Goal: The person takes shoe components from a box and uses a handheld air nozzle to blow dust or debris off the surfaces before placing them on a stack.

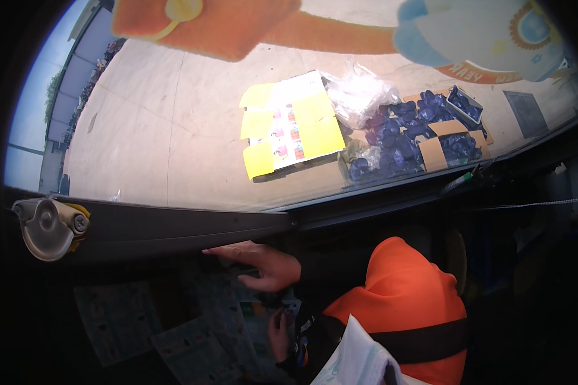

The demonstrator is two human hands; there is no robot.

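Observation:
My right hand (pixel 266 264) reaches leftward below the dark window ledge (pixel 186 224), fingers stretched out and thumb apart, so it is open. It appears to hold nothing. Lower down, my left hand (pixel 279 337) is in deep shadow with its fingers bent. Whatever may be between those fingers is too dark to make out. Around the hands lie printed sheets (pixel 196 350), some overlapping, with pale pages and small pictures. A bright orange sleeve (pixel 404 269) with a black band fills the space to the right.
Beyond the glass, an open box with yellow flaps (pixel 321 135) lies on pale ground. Beside it are a clear plastic bag (pixel 359 96) and a heap of dark blue items (pixel 398 138) with cardboard cartons (pixel 433 157). A metal fitting (pixel 48 224) sits at the ledge's left end; colourful decals (pixel 334 35) cross the glass.

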